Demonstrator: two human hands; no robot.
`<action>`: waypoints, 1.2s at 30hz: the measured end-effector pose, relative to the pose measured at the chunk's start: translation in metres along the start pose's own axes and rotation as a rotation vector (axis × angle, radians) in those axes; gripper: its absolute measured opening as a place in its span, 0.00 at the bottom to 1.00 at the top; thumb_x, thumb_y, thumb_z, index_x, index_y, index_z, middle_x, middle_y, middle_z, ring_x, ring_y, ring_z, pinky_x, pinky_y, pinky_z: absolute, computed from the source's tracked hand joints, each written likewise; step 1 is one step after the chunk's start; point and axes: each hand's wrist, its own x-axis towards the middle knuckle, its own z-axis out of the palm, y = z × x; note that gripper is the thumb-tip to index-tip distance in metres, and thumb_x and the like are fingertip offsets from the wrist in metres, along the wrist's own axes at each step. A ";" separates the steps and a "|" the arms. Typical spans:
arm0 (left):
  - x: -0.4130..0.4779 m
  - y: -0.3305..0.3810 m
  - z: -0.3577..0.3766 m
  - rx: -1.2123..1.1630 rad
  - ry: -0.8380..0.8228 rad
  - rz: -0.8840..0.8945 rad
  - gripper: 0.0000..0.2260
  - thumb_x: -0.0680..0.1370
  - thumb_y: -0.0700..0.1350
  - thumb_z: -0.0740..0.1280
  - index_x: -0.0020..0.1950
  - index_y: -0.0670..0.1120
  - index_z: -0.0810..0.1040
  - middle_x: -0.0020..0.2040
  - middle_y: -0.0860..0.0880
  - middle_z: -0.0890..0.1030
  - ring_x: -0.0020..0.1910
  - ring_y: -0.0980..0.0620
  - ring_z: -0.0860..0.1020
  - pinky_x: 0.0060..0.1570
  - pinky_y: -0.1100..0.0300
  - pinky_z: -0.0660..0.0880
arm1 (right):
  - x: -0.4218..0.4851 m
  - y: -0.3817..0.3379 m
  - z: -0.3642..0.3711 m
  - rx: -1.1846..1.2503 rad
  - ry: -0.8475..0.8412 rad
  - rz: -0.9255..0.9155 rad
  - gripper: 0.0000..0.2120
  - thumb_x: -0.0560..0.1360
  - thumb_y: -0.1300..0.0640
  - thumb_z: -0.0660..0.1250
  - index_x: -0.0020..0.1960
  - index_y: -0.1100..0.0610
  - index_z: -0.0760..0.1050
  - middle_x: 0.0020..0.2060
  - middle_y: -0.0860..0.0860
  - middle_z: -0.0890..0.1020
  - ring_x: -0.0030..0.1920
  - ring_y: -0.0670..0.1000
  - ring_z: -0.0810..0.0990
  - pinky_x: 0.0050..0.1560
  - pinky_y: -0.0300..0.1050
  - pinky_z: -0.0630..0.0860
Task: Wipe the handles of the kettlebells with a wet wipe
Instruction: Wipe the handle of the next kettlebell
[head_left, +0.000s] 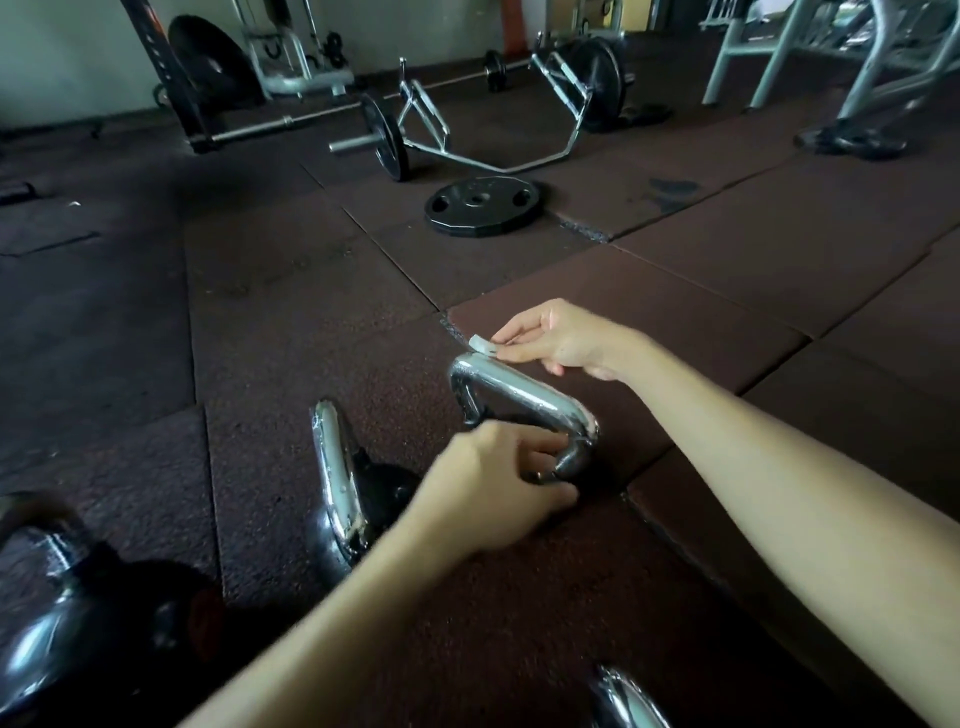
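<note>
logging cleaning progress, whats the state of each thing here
wet wipe: pinched by right hand, at the handle's far corner
kettlebell handle: upright, near end gripped by left hand
second kettlebell handle: upright, no hand on it
weight plate: lying flat on the floor
</note>
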 end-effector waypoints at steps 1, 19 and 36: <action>0.007 -0.005 -0.015 0.120 -0.012 0.026 0.13 0.74 0.53 0.76 0.59 0.61 0.85 0.50 0.61 0.86 0.48 0.59 0.85 0.56 0.60 0.80 | -0.010 -0.003 -0.001 -0.007 0.028 0.018 0.08 0.73 0.59 0.79 0.52 0.55 0.86 0.49 0.53 0.89 0.43 0.45 0.82 0.27 0.37 0.68; 0.127 -0.063 -0.095 0.317 -0.130 0.264 0.08 0.79 0.60 0.69 0.56 0.61 0.81 0.50 0.64 0.81 0.49 0.68 0.76 0.47 0.68 0.69 | -0.145 0.018 0.066 -0.278 0.790 -0.175 0.19 0.68 0.58 0.82 0.57 0.45 0.86 0.49 0.37 0.86 0.49 0.38 0.84 0.51 0.34 0.77; 0.092 -0.061 -0.099 0.289 -0.156 0.193 0.12 0.79 0.58 0.70 0.60 0.58 0.84 0.54 0.57 0.86 0.51 0.62 0.81 0.51 0.67 0.72 | -0.145 0.060 0.088 -0.151 1.174 -0.127 0.09 0.71 0.59 0.80 0.51 0.55 0.87 0.42 0.46 0.85 0.43 0.45 0.84 0.47 0.38 0.79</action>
